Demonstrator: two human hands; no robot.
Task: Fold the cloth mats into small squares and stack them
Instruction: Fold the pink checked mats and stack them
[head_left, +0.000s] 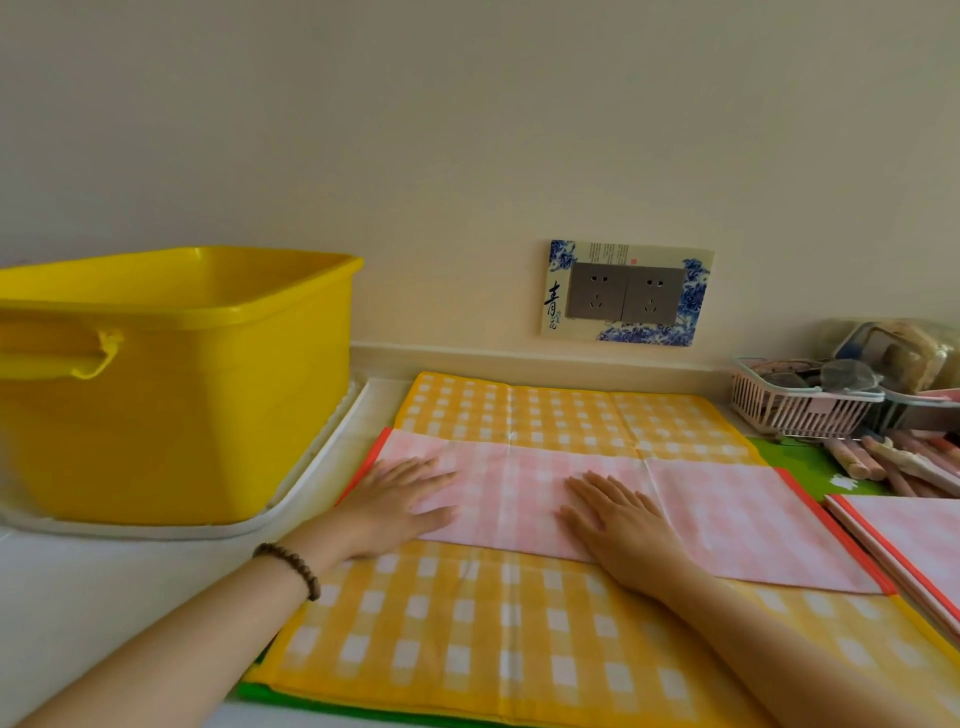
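A pink checked cloth mat (727, 525) with an orange-red border lies folded into a long strip across a spread yellow checked mat (519, 639). My left hand (400, 499) presses flat on the strip's left end, fingers straight. My right hand (618, 519) lies flat on the strip's middle. A green mat (800, 457) shows under the yellow one. At the right edge sits a stack of folded pink mats (914, 540).
A big yellow plastic tub (171, 379) stands on a white tray (311, 467) at the left. A pink basket (800, 405) of small items and several pink rolls (883, 462) crowd the back right. A wall socket (623, 293) is behind.
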